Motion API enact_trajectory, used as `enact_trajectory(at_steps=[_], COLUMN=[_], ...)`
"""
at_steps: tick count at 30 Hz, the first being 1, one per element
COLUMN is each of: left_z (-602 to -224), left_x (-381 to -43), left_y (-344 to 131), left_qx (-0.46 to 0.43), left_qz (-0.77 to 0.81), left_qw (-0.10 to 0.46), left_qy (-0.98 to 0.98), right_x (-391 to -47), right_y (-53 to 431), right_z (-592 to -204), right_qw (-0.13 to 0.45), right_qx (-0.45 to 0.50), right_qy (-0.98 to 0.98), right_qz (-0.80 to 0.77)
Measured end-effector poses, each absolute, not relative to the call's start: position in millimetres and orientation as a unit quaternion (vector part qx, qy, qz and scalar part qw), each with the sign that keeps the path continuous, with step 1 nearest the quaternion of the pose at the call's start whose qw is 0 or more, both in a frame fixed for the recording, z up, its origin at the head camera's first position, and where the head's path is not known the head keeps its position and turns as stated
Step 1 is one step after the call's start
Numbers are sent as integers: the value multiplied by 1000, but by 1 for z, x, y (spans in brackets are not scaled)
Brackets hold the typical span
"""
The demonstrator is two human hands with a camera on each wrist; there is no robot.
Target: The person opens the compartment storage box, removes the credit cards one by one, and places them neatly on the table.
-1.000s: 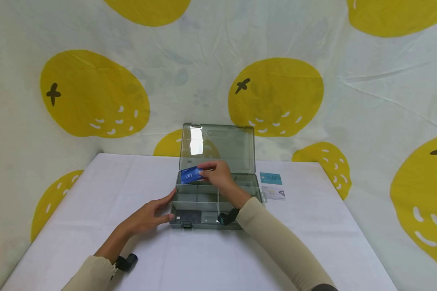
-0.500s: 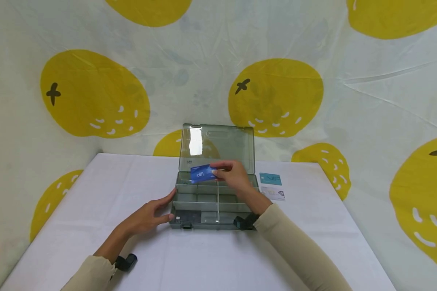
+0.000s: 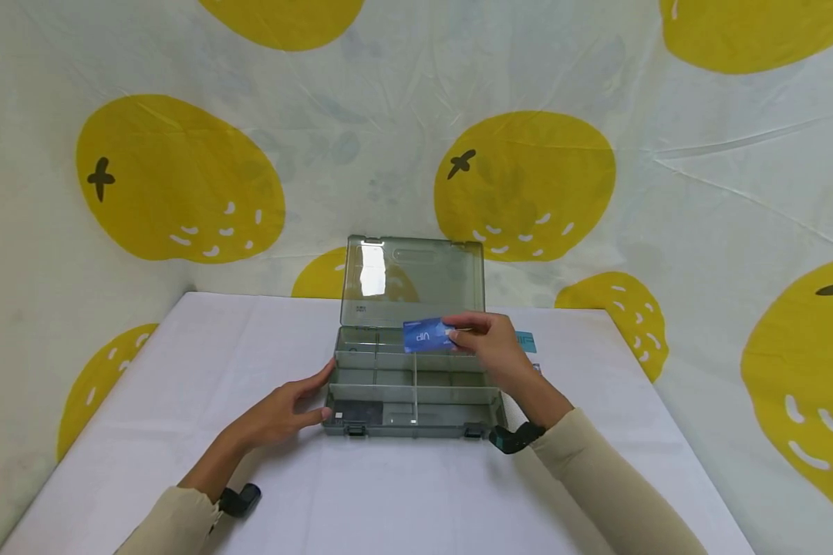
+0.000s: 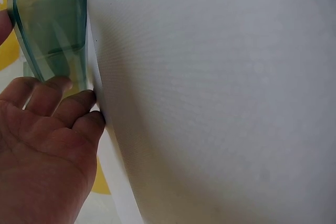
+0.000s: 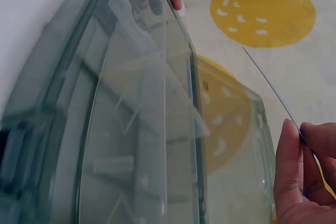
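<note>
A translucent grey divided box (image 3: 451, 416) lies on the table with its lid (image 3: 430, 281) raised at the back. Between thumb and fingers, my right hand (image 3: 503, 354) pinches a blue VIP card (image 3: 426, 336) by its right end, above the box's back right compartments. The right wrist view has this card (image 5: 270, 83) edge-on, apart from the box. My left hand (image 3: 284, 412) rests against the box's left side, thumb near the front corner. In the left wrist view, fingers (image 4: 76, 107) touch the box wall (image 4: 52, 24). A dark flat piece (image 3: 361, 412) lies in the front left compartment.
A teal card (image 3: 526, 341) lies on the table right of the box, mostly behind my right hand. A second, pale card (image 3: 537, 368) shows only a corner. Two latches stick out at the box's front. A fruit-print cloth (image 3: 361, 154) hangs behind the table.
My right hand has carried the blue card rightward, from over the box's back left to over its back right, and now covers much of the two table cards. The left hand stays put.
</note>
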State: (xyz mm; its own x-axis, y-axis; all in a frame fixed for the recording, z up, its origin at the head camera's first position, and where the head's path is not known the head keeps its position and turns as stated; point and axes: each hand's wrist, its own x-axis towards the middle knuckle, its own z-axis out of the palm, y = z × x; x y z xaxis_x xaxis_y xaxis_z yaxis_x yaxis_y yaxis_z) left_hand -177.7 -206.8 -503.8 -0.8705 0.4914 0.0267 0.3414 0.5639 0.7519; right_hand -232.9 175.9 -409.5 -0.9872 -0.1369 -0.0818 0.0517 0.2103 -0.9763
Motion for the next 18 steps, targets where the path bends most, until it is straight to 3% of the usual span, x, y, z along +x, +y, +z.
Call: enact_trajectory(at_steps=[18], left_z=[-506], left_x=[-178], left_y=[-208], left_qx=[237], left_qz=[410], left_qw=[99], left_qy=[875], right_x=[-213], right_y=[253], right_z=[-417], right_qw=[65], right_qx=[16], right_qy=[779], right_qz=[-624])
